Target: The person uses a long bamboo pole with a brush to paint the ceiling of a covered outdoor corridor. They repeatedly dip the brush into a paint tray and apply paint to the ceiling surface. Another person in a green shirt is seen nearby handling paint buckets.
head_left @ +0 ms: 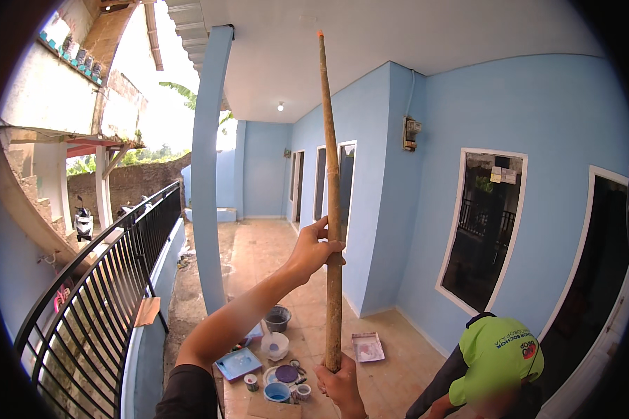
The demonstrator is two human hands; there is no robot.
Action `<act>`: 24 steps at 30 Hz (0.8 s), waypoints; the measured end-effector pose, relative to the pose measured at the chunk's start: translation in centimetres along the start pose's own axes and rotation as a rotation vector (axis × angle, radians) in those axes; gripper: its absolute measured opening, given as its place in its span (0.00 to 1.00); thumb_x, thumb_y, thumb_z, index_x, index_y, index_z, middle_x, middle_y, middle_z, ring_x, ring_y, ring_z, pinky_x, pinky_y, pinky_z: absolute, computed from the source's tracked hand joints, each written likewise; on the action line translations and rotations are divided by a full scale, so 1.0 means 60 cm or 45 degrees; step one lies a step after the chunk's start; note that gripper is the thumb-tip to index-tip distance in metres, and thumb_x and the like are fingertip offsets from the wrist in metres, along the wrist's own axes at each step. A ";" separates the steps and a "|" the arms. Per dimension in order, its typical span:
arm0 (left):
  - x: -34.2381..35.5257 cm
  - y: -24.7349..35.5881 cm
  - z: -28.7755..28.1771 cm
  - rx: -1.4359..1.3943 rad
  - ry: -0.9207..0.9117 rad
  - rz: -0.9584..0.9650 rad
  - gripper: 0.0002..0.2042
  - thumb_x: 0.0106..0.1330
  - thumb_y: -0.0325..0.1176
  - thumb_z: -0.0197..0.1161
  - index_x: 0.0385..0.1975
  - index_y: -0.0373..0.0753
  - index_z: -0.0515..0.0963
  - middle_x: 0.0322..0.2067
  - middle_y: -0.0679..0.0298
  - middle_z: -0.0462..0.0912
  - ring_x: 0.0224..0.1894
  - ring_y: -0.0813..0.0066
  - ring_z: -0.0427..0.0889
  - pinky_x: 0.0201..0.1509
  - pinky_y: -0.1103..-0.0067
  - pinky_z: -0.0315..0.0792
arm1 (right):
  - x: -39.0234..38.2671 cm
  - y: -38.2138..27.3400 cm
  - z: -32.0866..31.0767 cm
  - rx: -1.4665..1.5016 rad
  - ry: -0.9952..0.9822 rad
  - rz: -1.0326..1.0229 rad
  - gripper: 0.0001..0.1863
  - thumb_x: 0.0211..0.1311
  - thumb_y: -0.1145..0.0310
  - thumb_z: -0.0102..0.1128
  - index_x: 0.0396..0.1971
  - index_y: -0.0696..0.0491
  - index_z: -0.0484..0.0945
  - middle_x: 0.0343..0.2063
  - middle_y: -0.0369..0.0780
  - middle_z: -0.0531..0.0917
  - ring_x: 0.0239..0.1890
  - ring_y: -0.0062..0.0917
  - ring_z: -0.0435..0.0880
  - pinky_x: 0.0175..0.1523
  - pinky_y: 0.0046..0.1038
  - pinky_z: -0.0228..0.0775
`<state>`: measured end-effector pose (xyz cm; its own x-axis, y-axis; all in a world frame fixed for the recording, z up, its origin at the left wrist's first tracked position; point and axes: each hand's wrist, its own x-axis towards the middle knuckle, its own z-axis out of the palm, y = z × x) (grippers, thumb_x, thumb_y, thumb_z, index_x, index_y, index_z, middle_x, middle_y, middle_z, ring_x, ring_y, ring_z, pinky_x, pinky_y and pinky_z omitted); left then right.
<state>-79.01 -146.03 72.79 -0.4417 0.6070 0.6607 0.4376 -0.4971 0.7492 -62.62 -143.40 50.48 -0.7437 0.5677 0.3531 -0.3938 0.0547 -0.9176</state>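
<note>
A long bamboo pole (334, 300) rises nearly upright in front of me, its small orange tip (320, 33) against the white ceiling (398, 31); I cannot tell whether it touches. My left hand (316, 246) is closed round the pole's middle, with the arm stretched forward. Lower down, my right hand (341, 387) grips the pole near its bottom end.
Paint trays (238, 363), a black bucket (277, 318), a blue paint pot (277, 392) and a pinkish tray (367, 347) lie on the tiles. A person in a green shirt (500, 349) bends at right. A black railing (112, 279) and blue pillar (210, 174) stand left.
</note>
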 end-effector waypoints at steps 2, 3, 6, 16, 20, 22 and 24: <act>0.030 -0.010 -0.018 -0.036 -0.047 0.007 0.27 0.63 0.21 0.65 0.64 0.30 0.70 0.36 0.57 0.82 0.31 0.62 0.89 0.35 0.72 0.85 | 0.029 -0.006 0.011 -0.009 -0.019 -0.084 0.09 0.59 0.80 0.63 0.28 0.56 0.70 0.14 0.33 0.71 0.10 0.16 0.67 0.14 0.23 0.57; 0.052 -0.014 -0.028 -0.054 -0.068 0.014 0.26 0.62 0.21 0.65 0.63 0.30 0.70 0.36 0.57 0.82 0.31 0.62 0.89 0.34 0.72 0.85 | 0.048 -0.012 0.016 -0.051 0.014 -0.047 0.09 0.59 0.80 0.63 0.28 0.56 0.70 0.14 0.33 0.71 0.10 0.15 0.67 0.14 0.23 0.57; 0.146 -0.015 -0.060 -0.019 -0.044 -0.029 0.23 0.62 0.21 0.65 0.58 0.28 0.73 0.34 0.57 0.82 0.29 0.63 0.88 0.34 0.72 0.85 | 0.125 -0.046 0.032 -0.010 -0.030 -0.091 0.09 0.59 0.80 0.63 0.27 0.55 0.70 0.14 0.32 0.71 0.10 0.15 0.67 0.14 0.23 0.58; 0.212 -0.027 -0.052 0.082 0.019 -0.001 0.25 0.66 0.25 0.65 0.61 0.21 0.67 0.36 0.51 0.82 0.28 0.60 0.88 0.32 0.72 0.86 | 0.196 -0.053 0.018 -0.029 -0.041 -0.163 0.09 0.60 0.79 0.62 0.28 0.54 0.69 0.15 0.32 0.70 0.11 0.14 0.67 0.15 0.22 0.58; 0.065 -0.032 0.002 0.100 -0.088 0.037 0.28 0.69 0.26 0.65 0.65 0.24 0.62 0.40 0.51 0.81 0.31 0.62 0.89 0.34 0.73 0.86 | 0.060 -0.004 -0.032 -0.078 -0.021 -0.098 0.09 0.60 0.79 0.63 0.28 0.55 0.70 0.15 0.32 0.71 0.11 0.14 0.68 0.15 0.23 0.59; -0.017 -0.014 0.023 0.100 -0.096 0.026 0.29 0.71 0.27 0.64 0.69 0.28 0.61 0.41 0.52 0.81 0.34 0.63 0.89 0.36 0.74 0.86 | -0.015 0.021 -0.039 -0.090 -0.009 -0.027 0.09 0.60 0.79 0.63 0.28 0.56 0.70 0.15 0.33 0.71 0.11 0.15 0.68 0.15 0.23 0.59; -0.093 0.011 0.042 0.103 -0.101 0.039 0.30 0.71 0.27 0.64 0.70 0.28 0.60 0.40 0.53 0.81 0.34 0.64 0.89 0.36 0.74 0.86 | -0.086 0.036 -0.046 -0.081 -0.059 0.010 0.09 0.61 0.79 0.63 0.29 0.56 0.70 0.15 0.33 0.71 0.11 0.15 0.68 0.15 0.23 0.59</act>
<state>-74.33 -148.17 69.48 -0.3652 0.6410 0.6750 0.5133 -0.4663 0.7205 -58.11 -143.93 46.15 -0.7715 0.5298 0.3523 -0.3536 0.1032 -0.9297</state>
